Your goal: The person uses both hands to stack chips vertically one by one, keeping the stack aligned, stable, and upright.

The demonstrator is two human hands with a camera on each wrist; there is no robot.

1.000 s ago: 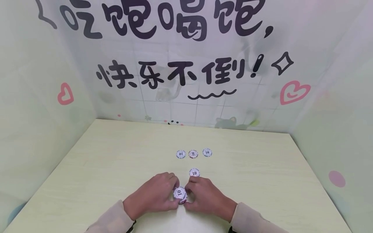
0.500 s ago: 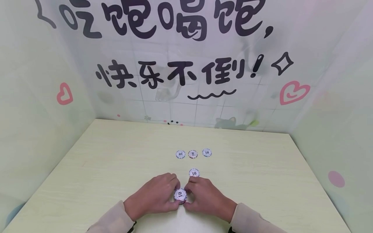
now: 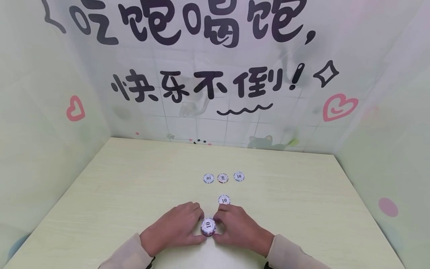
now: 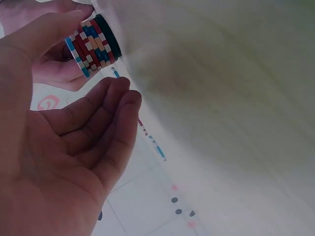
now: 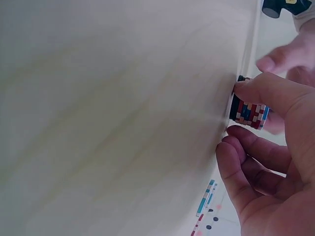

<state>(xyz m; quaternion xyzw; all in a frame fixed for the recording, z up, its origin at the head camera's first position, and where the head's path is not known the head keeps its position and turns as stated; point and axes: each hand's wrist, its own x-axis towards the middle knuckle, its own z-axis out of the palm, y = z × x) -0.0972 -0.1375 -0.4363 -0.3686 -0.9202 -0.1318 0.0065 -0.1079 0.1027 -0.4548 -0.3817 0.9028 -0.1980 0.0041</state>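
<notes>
A short stack of poker chips (image 3: 208,226), its top chip marked 10, stands on the pale table (image 3: 117,194) near the front edge. My left hand (image 3: 196,226) and right hand (image 3: 221,227) bracket it from either side, fingers curled round its rim. In the left wrist view the stack (image 4: 93,44) shows red, blue and dark edges; one of my left hand's fingers (image 4: 49,29) touches it, and the others curl just below. The right wrist view has one of my right hand's fingers (image 5: 266,91) lying on the stack (image 5: 248,110).
A single chip (image 3: 224,200) lies just beyond my right hand. Further back three chips lie in a row: left (image 3: 208,178), middle (image 3: 223,178), right (image 3: 239,176). Printed walls (image 3: 215,93) close the table in at the back and on both sides.
Both hands have drawn a little closer round the stack, which now sits slightly lower and squarer. The loose chips have not moved.
</notes>
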